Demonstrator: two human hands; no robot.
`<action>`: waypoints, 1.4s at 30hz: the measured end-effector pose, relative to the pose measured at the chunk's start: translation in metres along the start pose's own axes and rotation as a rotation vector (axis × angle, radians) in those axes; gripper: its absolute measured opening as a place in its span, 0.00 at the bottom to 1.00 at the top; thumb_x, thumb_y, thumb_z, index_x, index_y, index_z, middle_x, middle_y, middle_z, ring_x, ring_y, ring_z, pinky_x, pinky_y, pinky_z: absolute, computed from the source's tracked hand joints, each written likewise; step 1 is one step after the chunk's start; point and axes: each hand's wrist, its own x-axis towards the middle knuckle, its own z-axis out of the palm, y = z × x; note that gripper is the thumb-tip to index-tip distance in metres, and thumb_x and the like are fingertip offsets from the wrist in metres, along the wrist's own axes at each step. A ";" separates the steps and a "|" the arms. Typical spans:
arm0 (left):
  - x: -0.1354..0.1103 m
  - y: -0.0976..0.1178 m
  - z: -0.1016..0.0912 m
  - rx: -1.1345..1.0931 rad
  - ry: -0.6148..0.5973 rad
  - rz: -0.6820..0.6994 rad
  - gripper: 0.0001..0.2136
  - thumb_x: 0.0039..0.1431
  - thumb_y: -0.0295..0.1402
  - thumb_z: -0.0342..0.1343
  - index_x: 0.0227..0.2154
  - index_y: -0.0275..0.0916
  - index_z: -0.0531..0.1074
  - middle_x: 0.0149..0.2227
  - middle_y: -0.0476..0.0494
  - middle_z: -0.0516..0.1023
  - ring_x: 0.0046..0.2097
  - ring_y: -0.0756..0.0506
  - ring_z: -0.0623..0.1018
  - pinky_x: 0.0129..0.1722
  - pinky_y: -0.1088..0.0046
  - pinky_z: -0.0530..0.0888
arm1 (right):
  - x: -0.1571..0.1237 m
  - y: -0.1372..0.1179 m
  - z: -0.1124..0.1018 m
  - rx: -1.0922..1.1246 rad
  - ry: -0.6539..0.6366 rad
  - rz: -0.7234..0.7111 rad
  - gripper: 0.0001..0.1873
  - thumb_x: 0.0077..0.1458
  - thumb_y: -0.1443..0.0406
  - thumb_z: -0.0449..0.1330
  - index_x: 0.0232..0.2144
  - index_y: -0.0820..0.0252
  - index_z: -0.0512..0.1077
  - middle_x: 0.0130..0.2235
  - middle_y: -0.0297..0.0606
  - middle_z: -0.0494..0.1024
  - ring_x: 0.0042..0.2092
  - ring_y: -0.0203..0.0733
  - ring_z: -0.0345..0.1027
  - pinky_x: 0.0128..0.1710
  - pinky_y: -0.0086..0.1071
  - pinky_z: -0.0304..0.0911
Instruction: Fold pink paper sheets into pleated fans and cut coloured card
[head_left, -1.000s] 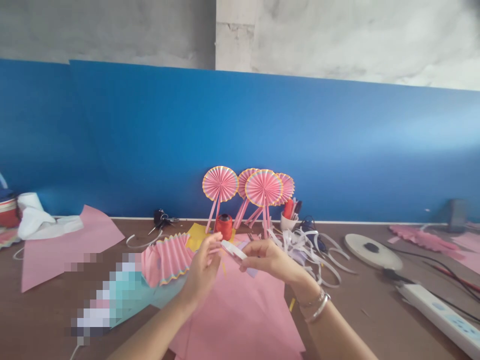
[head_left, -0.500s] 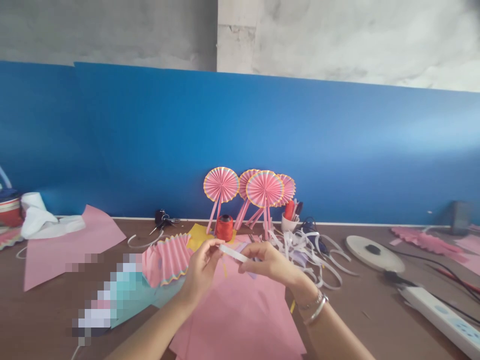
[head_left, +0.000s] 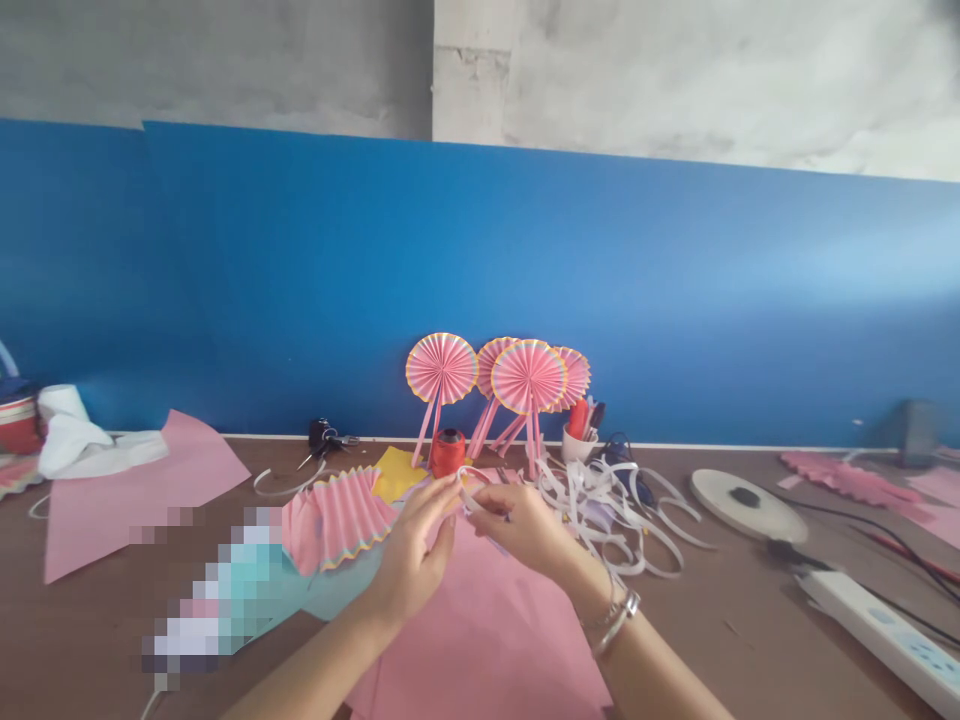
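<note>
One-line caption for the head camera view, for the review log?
Left hand and right hand hold a white paper strip over pink paper, beside a pleated fan.

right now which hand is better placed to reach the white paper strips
Right, probably: the right hand is closest to the pile of white paper strips, while the left hand sits farther off beside the pleated pink paper. Both pinch a white strip, so it must let go first.
</note>
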 end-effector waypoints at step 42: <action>0.025 -0.050 -0.027 -0.444 0.469 -0.563 0.17 0.42 0.37 0.61 0.35 0.39 0.63 0.26 0.52 0.72 0.28 0.49 0.73 0.26 0.76 0.67 | -0.003 0.048 -0.069 -0.226 0.061 0.179 0.15 0.48 0.65 0.53 0.31 0.59 0.80 0.19 0.33 0.73 0.20 0.32 0.52 0.21 0.27 0.50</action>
